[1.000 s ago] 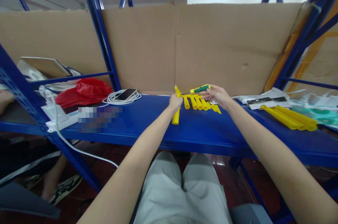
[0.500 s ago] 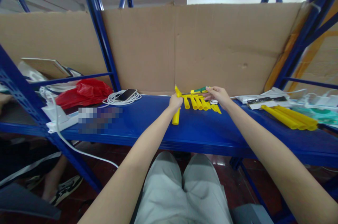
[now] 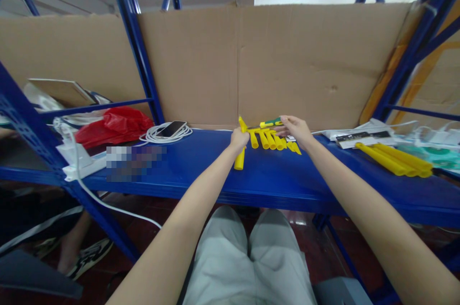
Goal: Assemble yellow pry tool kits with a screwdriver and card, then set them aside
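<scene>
My left hand (image 3: 240,139) is closed around the middle of a yellow tube (image 3: 239,161) above the blue shelf. The tube's pointed upper end shows past my fingers and its round lower end faces me. A screwdriver (image 3: 270,123) with a green and yellow handle is held in my right hand (image 3: 293,130). Its shaft points left and its tip meets the tube beside my left fingers; whether it goes in, I cannot tell. Behind and below the screwdriver lies a row of several shorter yellow tubes (image 3: 271,142), with small yellow cut pieces (image 3: 293,147) at the right end.
More long yellow tubes (image 3: 398,161) lie on the blue shelf (image 3: 201,166) at the right. A phone (image 3: 173,129) rests on a coiled white cable (image 3: 154,135) at the left, near a red bag (image 3: 115,125) and a power strip (image 3: 84,166). Cardboard (image 3: 287,56) stands behind.
My right hand and the screwdriver have shifted very slightly. The yellow tube in my left hand stays nearly in place.
</scene>
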The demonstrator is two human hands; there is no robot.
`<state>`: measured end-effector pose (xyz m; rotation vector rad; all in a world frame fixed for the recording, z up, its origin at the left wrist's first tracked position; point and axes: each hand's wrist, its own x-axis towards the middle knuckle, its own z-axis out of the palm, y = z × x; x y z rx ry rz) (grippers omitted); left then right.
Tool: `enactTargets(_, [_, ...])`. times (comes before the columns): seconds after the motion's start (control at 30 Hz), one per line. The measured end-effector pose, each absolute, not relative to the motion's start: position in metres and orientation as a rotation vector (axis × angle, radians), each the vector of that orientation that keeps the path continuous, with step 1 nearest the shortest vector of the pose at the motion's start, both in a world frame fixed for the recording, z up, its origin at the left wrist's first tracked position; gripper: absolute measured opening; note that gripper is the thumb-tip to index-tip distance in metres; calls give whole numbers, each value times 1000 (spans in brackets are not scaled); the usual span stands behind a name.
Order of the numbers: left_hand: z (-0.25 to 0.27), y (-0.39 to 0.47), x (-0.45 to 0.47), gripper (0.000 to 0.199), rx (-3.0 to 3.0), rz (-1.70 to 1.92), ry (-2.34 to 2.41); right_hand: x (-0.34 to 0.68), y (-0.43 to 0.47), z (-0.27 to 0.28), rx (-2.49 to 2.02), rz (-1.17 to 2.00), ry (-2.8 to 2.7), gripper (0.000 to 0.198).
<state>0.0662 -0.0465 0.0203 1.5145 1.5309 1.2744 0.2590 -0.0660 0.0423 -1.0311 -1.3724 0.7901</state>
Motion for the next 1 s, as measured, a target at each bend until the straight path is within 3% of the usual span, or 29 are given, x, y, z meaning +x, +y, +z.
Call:
enactTargets(0.33, [19,-44,65,21,1503,1280,1539,257,-73,44,-1032,810,-1355,22])
enactTargets(1.0, [20,-46,66,17,1503,1278,1532,253,-79,43,-1315,724,-1290,46])
